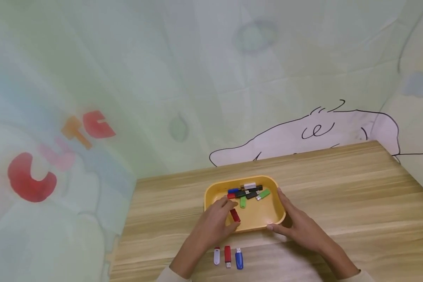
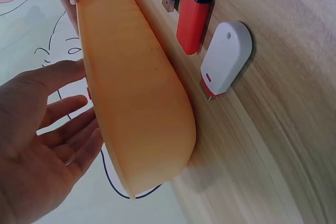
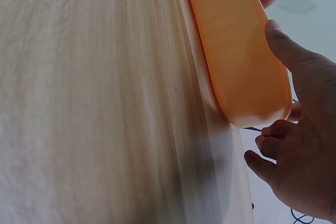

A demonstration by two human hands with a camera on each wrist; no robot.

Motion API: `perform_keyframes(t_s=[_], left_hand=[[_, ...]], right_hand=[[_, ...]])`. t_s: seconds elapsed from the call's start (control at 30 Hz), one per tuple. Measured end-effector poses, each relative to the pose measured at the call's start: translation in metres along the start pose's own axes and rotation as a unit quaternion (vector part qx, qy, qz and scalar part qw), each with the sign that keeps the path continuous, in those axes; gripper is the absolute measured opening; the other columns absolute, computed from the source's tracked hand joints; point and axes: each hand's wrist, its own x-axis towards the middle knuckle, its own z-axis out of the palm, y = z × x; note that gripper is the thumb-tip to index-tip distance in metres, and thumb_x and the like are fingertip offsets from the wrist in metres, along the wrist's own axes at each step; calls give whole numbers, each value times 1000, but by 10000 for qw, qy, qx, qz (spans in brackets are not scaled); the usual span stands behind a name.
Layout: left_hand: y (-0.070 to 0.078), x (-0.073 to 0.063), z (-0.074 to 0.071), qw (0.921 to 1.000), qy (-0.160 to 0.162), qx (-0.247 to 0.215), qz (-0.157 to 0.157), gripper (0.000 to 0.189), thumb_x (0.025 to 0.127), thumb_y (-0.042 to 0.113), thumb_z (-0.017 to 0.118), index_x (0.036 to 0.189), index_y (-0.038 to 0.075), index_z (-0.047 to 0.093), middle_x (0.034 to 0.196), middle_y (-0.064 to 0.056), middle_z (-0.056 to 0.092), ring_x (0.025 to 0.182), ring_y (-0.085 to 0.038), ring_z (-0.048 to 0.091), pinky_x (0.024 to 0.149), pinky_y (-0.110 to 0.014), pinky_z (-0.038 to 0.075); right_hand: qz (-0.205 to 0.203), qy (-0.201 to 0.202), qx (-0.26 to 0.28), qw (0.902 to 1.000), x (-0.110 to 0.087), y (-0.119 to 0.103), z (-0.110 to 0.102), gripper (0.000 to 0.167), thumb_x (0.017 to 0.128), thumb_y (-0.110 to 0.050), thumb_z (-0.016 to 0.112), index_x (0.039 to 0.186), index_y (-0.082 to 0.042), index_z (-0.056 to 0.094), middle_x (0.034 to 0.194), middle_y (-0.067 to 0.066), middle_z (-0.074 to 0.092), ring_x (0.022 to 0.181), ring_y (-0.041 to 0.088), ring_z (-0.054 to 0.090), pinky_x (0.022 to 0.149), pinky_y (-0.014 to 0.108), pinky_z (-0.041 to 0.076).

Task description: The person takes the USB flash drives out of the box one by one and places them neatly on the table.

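A yellow plastic tray (image 1: 211, 188) stands on the wooden table with several USB flash drives inside. My left hand (image 1: 215, 220) reaches over its near left side, thumb and fingers apart around a dark red USB flash drive (image 1: 235, 215). In the left wrist view, the tray wall (image 2: 142, 87) hides most of that drive. My right hand (image 1: 301, 227) holds the tray's near right corner, the thumb at the near rim and a finger along the right side. Before the tray lie a white USB flash drive (image 1: 216, 256), a red one (image 1: 227, 256) and a blue one (image 1: 239, 259).
Black drives (image 1: 252, 194), green drives (image 1: 243, 202) and a white one (image 1: 249, 185) lie grouped towards the tray's back. The wooden table (image 1: 342, 188) extends to both sides. A printed cloth (image 1: 183, 78) hangs behind it.
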Motion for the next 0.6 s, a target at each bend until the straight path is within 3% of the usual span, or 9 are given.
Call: perform_keyframes(t_s=[0.6], left_hand=[[8, -17, -2, 9990, 290, -146, 311, 54, 92, 39, 84, 138, 16, 67, 134, 2, 68, 123, -16, 65, 106, -36, 56]], right_hand=[[-11, -15, -12, 10000, -1, 0, 0, 118, 86, -72, 74, 172, -31, 3, 175, 17, 22, 154, 49, 34, 119, 69, 34]])
